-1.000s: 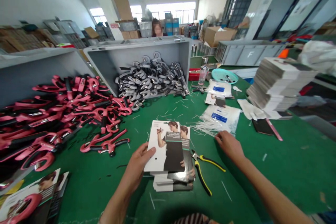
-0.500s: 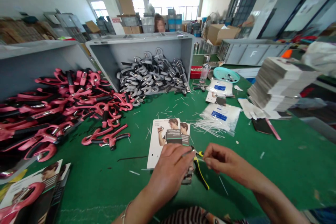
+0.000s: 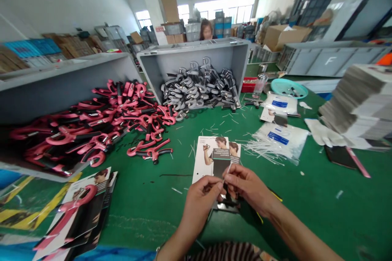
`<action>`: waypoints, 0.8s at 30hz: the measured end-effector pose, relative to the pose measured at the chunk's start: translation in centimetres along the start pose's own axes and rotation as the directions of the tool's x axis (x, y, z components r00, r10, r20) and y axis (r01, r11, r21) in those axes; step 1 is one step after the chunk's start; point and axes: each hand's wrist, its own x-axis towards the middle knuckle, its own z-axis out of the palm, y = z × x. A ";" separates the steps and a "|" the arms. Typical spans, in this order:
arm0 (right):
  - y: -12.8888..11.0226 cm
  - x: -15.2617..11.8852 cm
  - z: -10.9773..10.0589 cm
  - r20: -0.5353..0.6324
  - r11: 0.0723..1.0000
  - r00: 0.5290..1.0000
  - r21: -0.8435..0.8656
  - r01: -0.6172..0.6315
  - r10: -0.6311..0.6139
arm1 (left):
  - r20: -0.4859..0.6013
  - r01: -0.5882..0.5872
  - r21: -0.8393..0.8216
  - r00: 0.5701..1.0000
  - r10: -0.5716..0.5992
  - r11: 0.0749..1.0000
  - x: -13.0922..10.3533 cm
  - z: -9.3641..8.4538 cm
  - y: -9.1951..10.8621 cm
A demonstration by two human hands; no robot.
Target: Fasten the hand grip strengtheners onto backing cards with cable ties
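Note:
My left hand [image 3: 203, 193] and my right hand [image 3: 246, 185] are close together above the printed cards, fingertips pinched. A thin white cable tie [image 3: 228, 170] shows between them; its ends are partly hidden by the fingers. Below the hands lies a white-and-dark printed card [image 3: 203, 153], overlapping a second card [image 3: 235, 149]. Something dark and shiny rests under the fingers, mostly covered. Yellow-and-black pliers [image 3: 259, 216] lie beneath my right hand, largely hidden.
Pink hand grips [image 3: 128, 118] spill from a tipped grey bin at left; grey hand grips [image 3: 199, 85] fill another bin [image 3: 245, 63]. Loose cable ties [image 3: 263, 150] lie by a plastic bag [image 3: 289, 140]. A card stack [image 3: 352, 98] stands right. A person sits beyond the bins.
My right hand has moved left to meet my left hand, which has lifted from flat on the cards into a pinch. The pliers are now more covered. The view has shifted left.

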 end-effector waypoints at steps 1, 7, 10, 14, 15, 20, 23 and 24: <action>0.1 0.0 0.1 -0.010 1.000 1.000 -0.008 0.003 -0.004 | 0.027 0.025 -0.026 0.999 -0.024 0.999 -0.1 -0.1 0.0; 0.3 -0.1 0.4 0.001 0.999 1.000 0.026 -0.026 0.026 | 0.190 0.146 -0.158 0.975 -0.115 0.977 -0.3 -0.8 -0.8; 0.8 -0.1 0.6 0.016 0.998 0.999 0.052 -0.040 0.039 | 0.194 0.128 -0.192 0.977 -0.090 0.973 -0.5 -0.9 -1.1; 1.3 0.0 0.9 0.014 0.998 0.999 0.049 -0.047 0.046 | 0.196 0.127 -0.187 0.976 -0.089 0.974 -0.8 -0.6 -1.2; 1.3 0.0 0.9 0.007 0.998 0.999 0.038 -0.048 0.048 | 0.207 0.130 -0.175 0.974 -0.093 0.976 -0.9 -0.5 -1.2; 0.8 -0.4 0.2 -0.102 0.999 0.995 -0.029 0.015 -0.017 | 0.013 -0.083 0.202 0.997 0.082 0.976 -0.9 -2.0 -1.3; 0.4 -0.6 -1.1 -0.230 0.993 0.966 -0.001 0.117 -0.114 | -0.336 -0.097 0.474 0.899 0.282 0.875 -0.3 -4.5 -2.5; 0.3 -0.7 -1.6 -0.263 0.990 0.956 0.006 0.138 -0.132 | -0.393 -0.047 0.489 0.880 0.268 0.871 0.0 -5.4 -3.1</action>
